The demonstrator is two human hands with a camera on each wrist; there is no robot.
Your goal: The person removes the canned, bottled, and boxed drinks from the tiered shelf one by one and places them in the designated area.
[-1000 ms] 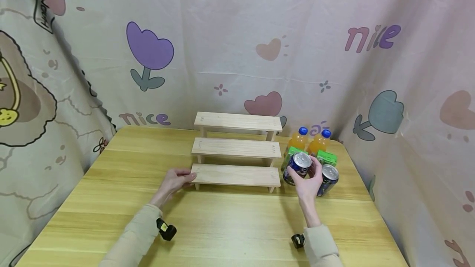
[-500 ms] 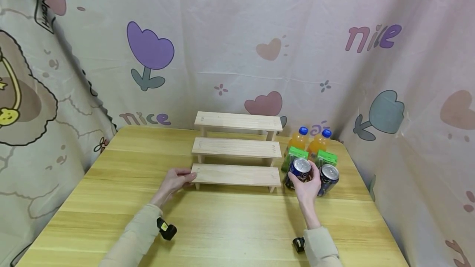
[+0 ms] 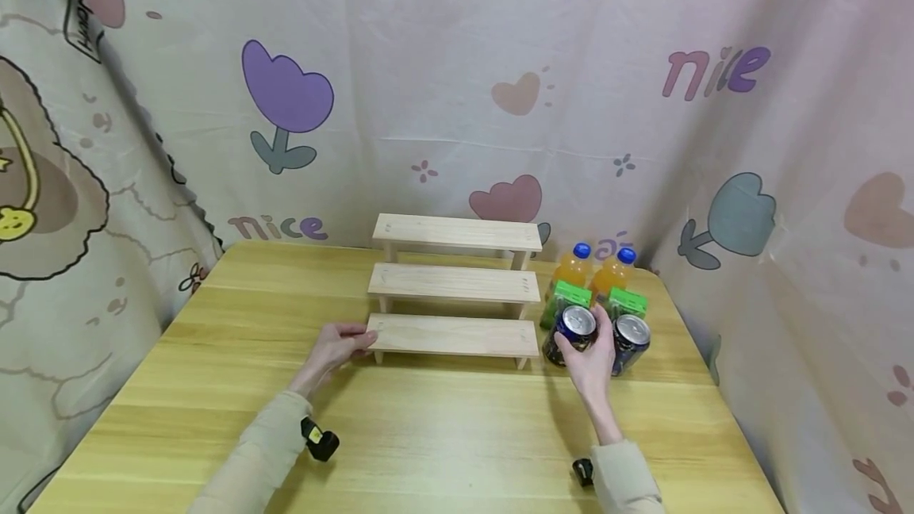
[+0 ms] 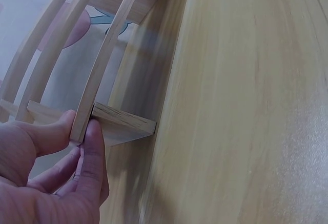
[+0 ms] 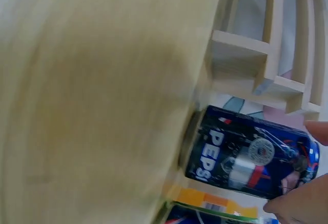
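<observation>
My left hand [image 3: 341, 346] pinches the left end of the lowest step of a three-tier wooden display stand [image 3: 454, 336], with the thumb on top and fingers beneath. That pinch shows close up in the left wrist view, where my left hand [image 4: 56, 167] grips the thin board [image 4: 102, 70]. Right of the stand, my right hand [image 3: 594, 363] holds a dark blue Pepsi can [image 3: 578, 320] near its top, thumb on one side and fingers on the other. In the right wrist view the Pepsi can [image 5: 251, 152] stands upright, its base close to the tabletop.
A second dark can [image 3: 631, 333] stands just right of the held one. Behind them are two green-topped cartons [image 3: 573, 293] and two orange drink bottles [image 3: 575, 266] with blue caps. A printed curtain [image 3: 428, 86] hangs behind the wooden table [image 3: 428, 435].
The Pepsi can has come down slightly in my right hand, and the green carton behind it shows more. My left hand has stayed on the stand.
</observation>
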